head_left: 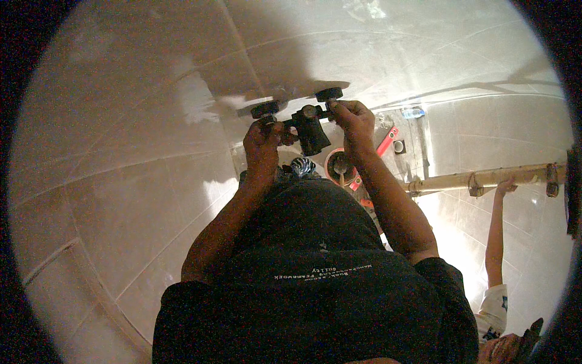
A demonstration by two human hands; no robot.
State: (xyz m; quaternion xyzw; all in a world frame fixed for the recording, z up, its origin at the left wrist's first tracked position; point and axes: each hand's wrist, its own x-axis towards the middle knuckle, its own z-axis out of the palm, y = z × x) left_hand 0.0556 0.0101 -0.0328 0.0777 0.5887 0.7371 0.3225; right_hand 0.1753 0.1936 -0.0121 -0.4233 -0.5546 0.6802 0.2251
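Seen from above, looking down past a black shirt point(315, 285) at a glossy tiled wall point(139, 158). Left hand point(262, 144) raised and curled closed around the left end of a black suction-cup tile tool point(309, 124), fingers wrapped just under the left round knob point(265, 109). Right hand point(351, 121) likewise closed on the tool's right end, fingertips pinching beside the right round knob point(328, 94). Tool held up between both hands, close against the pale tiles near the joint line, its dark central body point(312, 134) hanging between the two knobs (whether actually touching the tile surface cannot be told). Below the hands, partly hidden by the forearms, a red bucket point(339, 167) with a spoon-like tool point(341, 167) standing in it, and a red spirit level point(387, 141) lying slanted just beside it. To the right, a bamboo pole point(485, 178) running across, lashed with ties, and another person's hand point(505, 185) gripping it from below, arm reaching up from the lower right corner. Strong glare on the tiles at lower right; picture rim dark and bent by the lens.
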